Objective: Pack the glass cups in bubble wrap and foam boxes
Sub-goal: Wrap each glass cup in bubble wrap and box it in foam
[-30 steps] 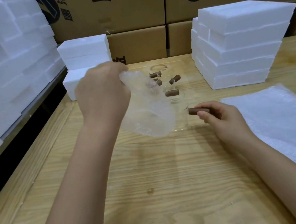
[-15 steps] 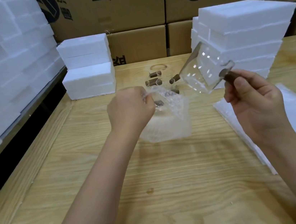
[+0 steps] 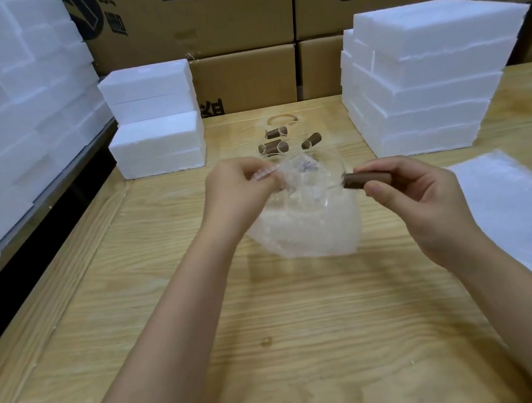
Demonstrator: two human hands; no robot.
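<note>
1. Glass now meets wrap. The glass cup (image 3: 319,177), which half a second ago was up in the air and tilted, has come down and to the left. Its clear body now sits at the mouth of the bubble wrap bag (image 3: 309,232). Both are see-through, so I cannot tell how far in it has gone.
2. The right hand (image 3: 419,194) has its fingers and thumb curled round the cup's brown handle (image 3: 365,179), which still sticks out to the right, outside the bag.
3. The left hand (image 3: 239,191) has dropped from where it was a second ago. It pinches the bag's top edge and holds the mouth open, while the bag's bottom rests on the worktop (image 3: 275,335).
4. The job looks to have passed from picking up to sliding in. What likely remains is seating the cup fully and folding wrap over the handle before it goes into a foam box.
5. The other cups (image 3: 274,148) behind have not moved. The foam boxes (image 3: 157,148) and the spare bubble wrap (image 3: 523,211) lie as before.
</note>
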